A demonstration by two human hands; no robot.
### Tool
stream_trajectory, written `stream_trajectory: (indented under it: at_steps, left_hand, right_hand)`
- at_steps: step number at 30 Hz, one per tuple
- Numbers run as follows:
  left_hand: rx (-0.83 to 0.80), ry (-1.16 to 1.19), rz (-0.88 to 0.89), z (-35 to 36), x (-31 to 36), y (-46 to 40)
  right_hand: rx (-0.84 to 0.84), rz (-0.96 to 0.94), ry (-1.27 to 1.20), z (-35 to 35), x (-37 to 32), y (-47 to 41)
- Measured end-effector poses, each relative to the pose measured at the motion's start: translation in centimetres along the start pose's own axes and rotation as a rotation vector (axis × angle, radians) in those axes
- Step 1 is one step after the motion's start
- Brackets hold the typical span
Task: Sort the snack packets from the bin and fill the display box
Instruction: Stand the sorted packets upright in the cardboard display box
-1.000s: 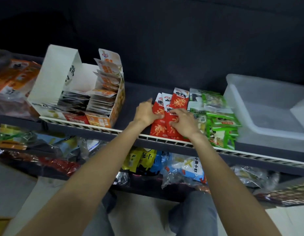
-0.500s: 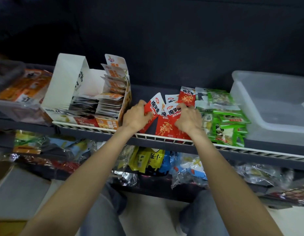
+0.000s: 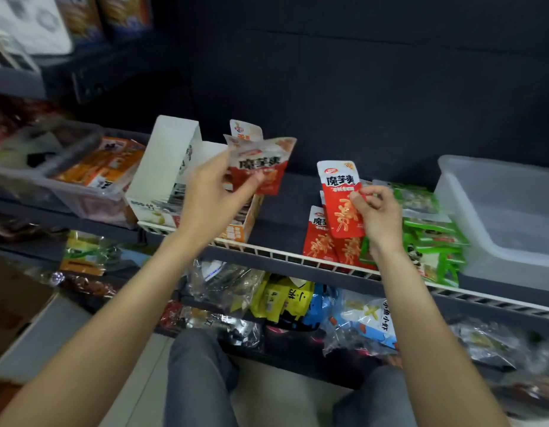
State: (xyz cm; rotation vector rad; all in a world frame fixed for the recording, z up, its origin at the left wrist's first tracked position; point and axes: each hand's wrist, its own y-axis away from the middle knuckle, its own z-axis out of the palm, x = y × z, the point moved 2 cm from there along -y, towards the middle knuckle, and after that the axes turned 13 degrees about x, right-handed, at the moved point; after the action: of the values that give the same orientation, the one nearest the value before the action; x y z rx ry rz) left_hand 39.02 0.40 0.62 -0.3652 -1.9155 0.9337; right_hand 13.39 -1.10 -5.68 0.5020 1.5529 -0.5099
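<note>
My left hand (image 3: 211, 195) pinches a red and white snack packet (image 3: 261, 167) and holds it up in front of the open white display box (image 3: 171, 161), which has packets inside. Further right, my right hand (image 3: 378, 214) pinches another red packet (image 3: 341, 198) lifted above a small pile of red packets (image 3: 319, 241) lying on the shelf. A heap of green packets (image 3: 433, 235) lies just right of that pile. The clear plastic bin (image 3: 498, 217) stands at the far right.
A white wire rail (image 3: 298, 254) runs along the shelf's front edge. A clear tub of orange packets (image 3: 91, 177) sits left of the display box. The lower shelf holds several bagged snacks (image 3: 285, 300). My knees are below.
Both hands have lifted off the red pile, each with a packet. The left hand moved left and up toward the display box. The camera has moved closer.
</note>
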Motion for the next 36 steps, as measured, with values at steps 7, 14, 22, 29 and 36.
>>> stream_trajectory:
  at_steps: [7, 14, 22, 29, 36]
  left_hand:
    - [0.100, -0.027, -0.067, -6.4, -6.8, -4.8]
    - [-0.156, -0.070, -0.195, -5.5, -12.3, -6.0]
    - [-0.290, -0.087, -0.285, -4.2, -13.5, -5.4]
    - [-0.418, -0.460, 0.096, -5.6, -13.2, -5.4]
    - [-0.685, -0.826, 0.276, -5.9, -11.8, -4.8]
  right_hand:
    - [-0.114, 0.031, -0.349, 4.1, -4.3, 2.5]
    - [-0.141, -0.141, -0.285, 7.4, -7.3, 4.3]
    - [-0.069, -0.314, -0.174, 10.9, -9.5, 5.5]
    - [-0.132, -0.418, -0.114, 14.0, -10.3, 5.9]
    - [-0.230, -0.624, 0.104, 20.0, -10.3, 6.1]
